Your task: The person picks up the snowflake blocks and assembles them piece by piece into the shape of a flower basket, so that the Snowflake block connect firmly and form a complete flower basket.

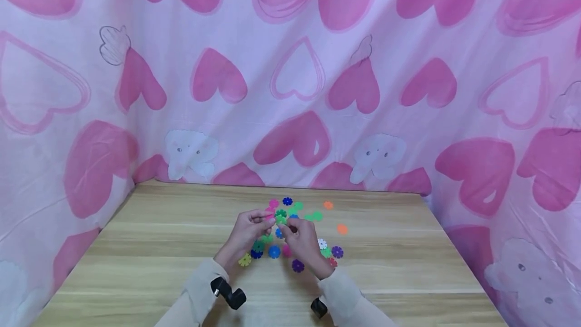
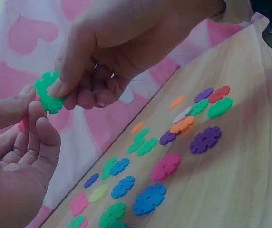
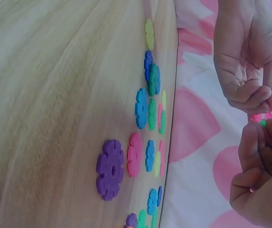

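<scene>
My right hand (image 1: 303,240) pinches a green notched building disc (image 2: 45,90) by its edge between thumb and fingers. My left hand (image 1: 247,230) meets it from the other side, with its fingertips at the disc's far edge. A pink notched disc (image 3: 264,116) is held in the left fingers and is mostly hidden by them. Both hands are close together above the table. Whether the green and pink discs are joined is hidden by the fingers.
Many loose notched discs lie around and beneath the hands, among them a purple disc (image 1: 297,266), a yellow disc (image 1: 244,260), a blue disc (image 1: 274,252) and an orange disc (image 1: 342,229). A pink heart-print curtain (image 1: 290,74) closes off the wooden table's (image 1: 172,246) back and sides.
</scene>
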Tool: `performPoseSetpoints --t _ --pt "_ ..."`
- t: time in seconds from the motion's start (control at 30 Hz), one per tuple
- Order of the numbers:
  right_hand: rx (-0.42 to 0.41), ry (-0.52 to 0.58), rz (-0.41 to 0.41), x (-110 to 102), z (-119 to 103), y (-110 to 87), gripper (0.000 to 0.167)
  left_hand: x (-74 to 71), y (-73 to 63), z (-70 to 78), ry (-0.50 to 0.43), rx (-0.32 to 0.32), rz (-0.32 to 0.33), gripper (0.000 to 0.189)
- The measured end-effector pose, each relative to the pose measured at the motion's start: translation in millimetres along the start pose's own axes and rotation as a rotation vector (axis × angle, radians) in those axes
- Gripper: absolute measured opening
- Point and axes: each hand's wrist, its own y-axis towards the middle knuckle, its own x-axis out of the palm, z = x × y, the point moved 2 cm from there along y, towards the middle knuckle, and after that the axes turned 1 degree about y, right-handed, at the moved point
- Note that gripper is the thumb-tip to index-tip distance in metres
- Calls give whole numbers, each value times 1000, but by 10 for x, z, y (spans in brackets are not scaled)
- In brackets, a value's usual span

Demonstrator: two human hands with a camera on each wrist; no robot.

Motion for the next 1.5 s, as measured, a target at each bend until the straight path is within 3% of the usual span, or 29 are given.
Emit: performPoseSetpoints --t 0.27,0.53,0.83,1.1,1.27,1.5 --pt "-2 -38 -39 9 8 13 36 -37 -11 14 13 37 -44 11" --pt "-10 -56 -125 9 46 33 38 -71 -7 6 240 43 -46 32" --pt "29 -18 -234 -62 153 69 39 -67 9 10 335 63 -44 32" --pt "-40 -43 -381 -237 195 187 34 -178 6 100 443 29 -161 42" --pt "-52 -28 -453 -285 198 231 29 -174 3 132 498 32 -218 43" --pt "-63 -77 -443 -376 222 272 21 -157 2 144 539 63 -206 43"
